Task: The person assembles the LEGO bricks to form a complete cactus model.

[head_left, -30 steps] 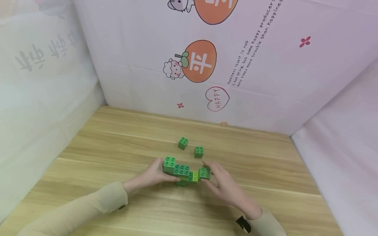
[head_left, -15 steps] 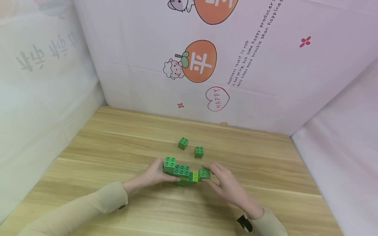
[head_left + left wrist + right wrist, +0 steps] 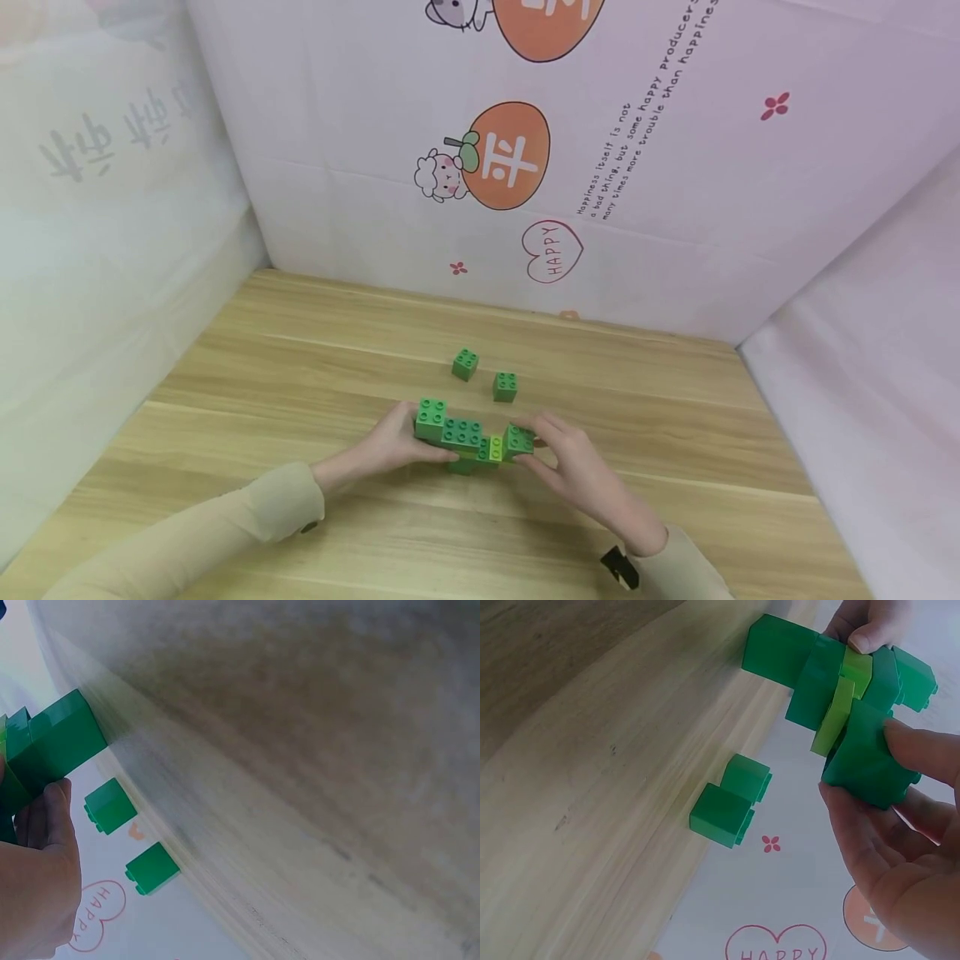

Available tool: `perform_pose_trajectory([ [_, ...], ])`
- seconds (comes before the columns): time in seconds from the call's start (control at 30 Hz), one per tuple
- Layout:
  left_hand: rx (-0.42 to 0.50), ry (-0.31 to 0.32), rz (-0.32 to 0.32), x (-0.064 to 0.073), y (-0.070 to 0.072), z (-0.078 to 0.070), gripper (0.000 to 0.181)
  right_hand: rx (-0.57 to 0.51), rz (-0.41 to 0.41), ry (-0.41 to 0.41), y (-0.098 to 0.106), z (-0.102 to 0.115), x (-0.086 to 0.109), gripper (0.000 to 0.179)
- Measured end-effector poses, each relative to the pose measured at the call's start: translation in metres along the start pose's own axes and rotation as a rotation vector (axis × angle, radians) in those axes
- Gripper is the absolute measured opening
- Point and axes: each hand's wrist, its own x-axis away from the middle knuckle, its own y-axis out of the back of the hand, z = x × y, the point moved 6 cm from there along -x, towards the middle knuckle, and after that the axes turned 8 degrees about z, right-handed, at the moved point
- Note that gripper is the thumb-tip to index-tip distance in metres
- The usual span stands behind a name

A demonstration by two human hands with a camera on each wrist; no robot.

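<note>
A built shape of green toy building bricks [image 3: 462,433], with lime bricks [image 3: 496,448] in it, is held over the wooden table. At its left end my left hand [image 3: 397,437] grips it, thumb on the near side. My right hand [image 3: 577,471] pinches a square green brick [image 3: 519,442] at the right end, between thumb and fingers. In the right wrist view that pinched brick [image 3: 866,754] sits tilted against a lime brick [image 3: 834,724], with a dark gap under its edge. Whether the two are joined, I cannot tell.
Two loose square green bricks, a left one [image 3: 465,364] and a right one [image 3: 506,387], stand studs up on the wooden table [image 3: 337,333] beyond the hands. Printed white cloth [image 3: 360,167] hangs behind the table and at both sides.
My right fingers have drawn in around the square green brick, which has tilted a little. My left hand and the rest of the bricks stay as they were.
</note>
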Motion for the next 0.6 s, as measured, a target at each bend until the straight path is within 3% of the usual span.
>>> perform_pose_trajectory([
  [0.4,0.01,-0.008,0.003,0.0007,-0.0002,-0.0015,0.045,0.017,-0.016,0.022,-0.0006,0.0037,-0.0011,0.045],
  [0.6,0.012,-0.009,0.007,0.0004,-0.0001,-0.0026,0.044,0.037,0.023,0.005,-0.0029,0.0007,-0.0014,0.047],
])
